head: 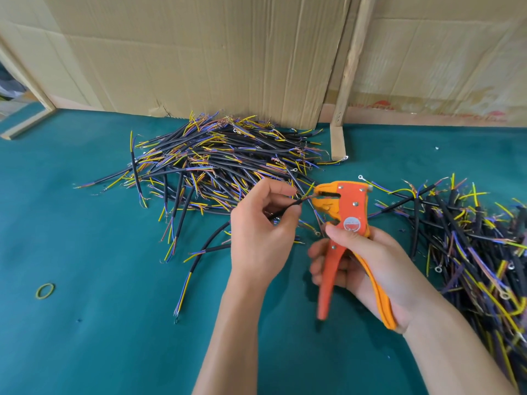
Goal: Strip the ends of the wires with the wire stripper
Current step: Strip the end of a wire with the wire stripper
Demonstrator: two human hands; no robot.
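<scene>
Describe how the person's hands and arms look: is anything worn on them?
Both the left hand and the right hand are bare: no gloves, rings, or watch show. The forearms are bare too; no sleeves reach into view.

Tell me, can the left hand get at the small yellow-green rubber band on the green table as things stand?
Probably not at once: the left hand pinches a black wire. The way to the yellow-green rubber band itself looks free over bare green table.

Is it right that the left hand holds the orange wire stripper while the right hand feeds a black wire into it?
No, the hands are swapped. The head view shows the right hand gripping the orange wire stripper, and the left hand feeding the black wire into it.
</scene>
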